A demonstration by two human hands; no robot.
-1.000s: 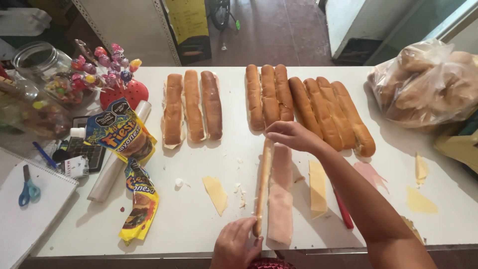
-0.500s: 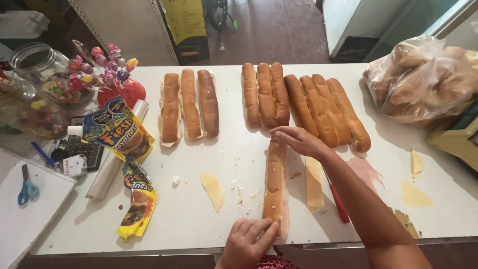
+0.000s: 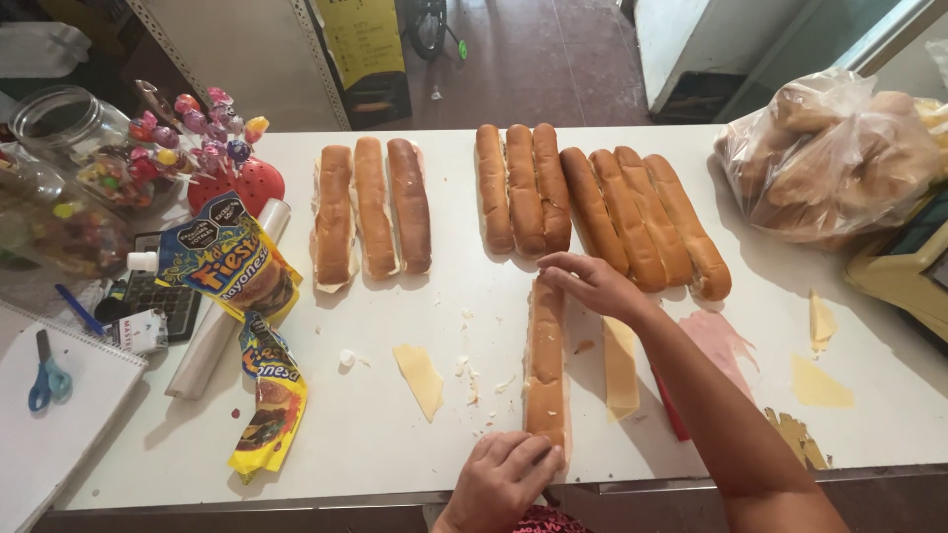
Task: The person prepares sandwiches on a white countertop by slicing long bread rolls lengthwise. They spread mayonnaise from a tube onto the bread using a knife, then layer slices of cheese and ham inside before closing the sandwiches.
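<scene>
A: Status of the long bread roll point(image 3: 545, 367)?

B: It lies flat on the white desk point(image 3: 375, 444), closed, crust upward. A second ago it stood on edge with a pale filling showing beside it; the top has since been folded down over that.

A: The grips?

B: The left hand point(image 3: 502, 476) presses on the roll's near end, fingers curled over the crust, pinching nothing. The right hand point(image 3: 591, 281) rests at the far end, fingertips bent together on the crust. Both bear down rather than hold.

A: So the change means?

B: In my judgement, this roll is filled and being pressed shut.

A: Surroundings?

B: Just right of the right-hand grip lies a cheese slice point(image 3: 620, 367), and further right a pale ham slice point(image 3: 721, 341). Beyond that grip sits a row of six closed rolls point(image 3: 602, 207), with three more rolls point(image 3: 373, 212) off to the left. Left of the left-hand grip is another cheese piece point(image 3: 420, 375), then sauce pouches point(image 3: 232, 271). A bag of bread point(image 3: 829, 158) stands far right.
</scene>
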